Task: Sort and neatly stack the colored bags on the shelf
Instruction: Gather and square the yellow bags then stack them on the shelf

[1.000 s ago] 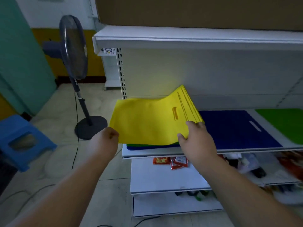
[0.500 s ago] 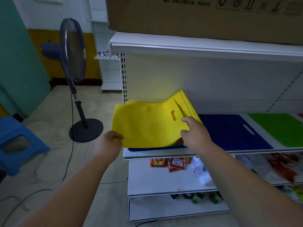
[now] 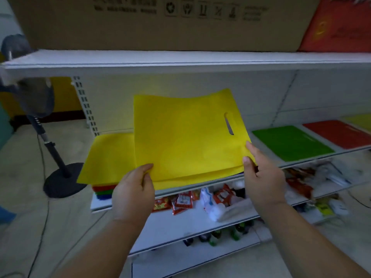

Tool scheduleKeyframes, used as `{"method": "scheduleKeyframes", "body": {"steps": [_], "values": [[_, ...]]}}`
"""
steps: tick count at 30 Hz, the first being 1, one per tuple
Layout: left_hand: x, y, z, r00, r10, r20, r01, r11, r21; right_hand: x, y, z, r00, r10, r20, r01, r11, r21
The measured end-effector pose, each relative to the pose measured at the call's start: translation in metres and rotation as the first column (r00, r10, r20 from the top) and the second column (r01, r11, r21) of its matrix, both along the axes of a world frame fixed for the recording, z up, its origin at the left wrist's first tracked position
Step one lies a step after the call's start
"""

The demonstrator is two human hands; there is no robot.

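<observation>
I hold a yellow bag (image 3: 184, 137) with a cut-out handle above the white shelf (image 3: 200, 186). My left hand (image 3: 133, 191) pinches its near left corner and my right hand (image 3: 261, 173) pinches its near right edge. Another yellow bag (image 3: 108, 157) lies on top of a mixed pile (image 3: 103, 190) at the shelf's left end, with red, green and blue edges showing beneath. Further right on the shelf lie a green bag (image 3: 291, 142), a red bag (image 3: 337, 133) and a yellow-green one (image 3: 359, 122). The blue bag is hidden behind the held one.
A cardboard box (image 3: 160, 21) and a red box (image 3: 339, 23) sit on the upper shelf. Snack packets (image 3: 180, 201) and bottles (image 3: 220, 236) fill the lower shelves. A standing fan (image 3: 46, 141) stands on the floor to the left.
The yellow bag has come off the pile and moved right, now spread flat between both hands over the blue bag's spot. My view has shifted right and closer to the shelf.
</observation>
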State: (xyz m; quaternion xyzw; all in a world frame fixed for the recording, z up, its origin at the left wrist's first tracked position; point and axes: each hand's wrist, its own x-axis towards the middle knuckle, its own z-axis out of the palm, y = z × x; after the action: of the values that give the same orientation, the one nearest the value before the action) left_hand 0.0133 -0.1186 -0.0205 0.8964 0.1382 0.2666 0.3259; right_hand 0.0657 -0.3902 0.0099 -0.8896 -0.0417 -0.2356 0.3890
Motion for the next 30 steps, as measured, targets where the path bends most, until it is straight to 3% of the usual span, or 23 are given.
{"method": "scheduleKeyframes", "body": {"steps": [13,22,30], "values": [[0.13,-0.373,0.003,0.916,-0.4,0.016,0.4,0.916,-0.001,0.01,-0.375,0.006,0.928,-0.371,-0.028,0.372,0.928,0.024],[0.256,-0.571,-0.018,0.819,-0.572,-0.038,0.571,0.82,-0.046,0.088,-0.559,-0.026,0.833,-0.545,-0.09,0.549,0.836,0.022],[0.355,-0.752,-0.007,0.717,-0.694,-0.064,0.686,0.719,-0.116,0.143,-0.716,-0.011,0.733,-0.674,-0.091,0.678,0.735,0.01]]}}
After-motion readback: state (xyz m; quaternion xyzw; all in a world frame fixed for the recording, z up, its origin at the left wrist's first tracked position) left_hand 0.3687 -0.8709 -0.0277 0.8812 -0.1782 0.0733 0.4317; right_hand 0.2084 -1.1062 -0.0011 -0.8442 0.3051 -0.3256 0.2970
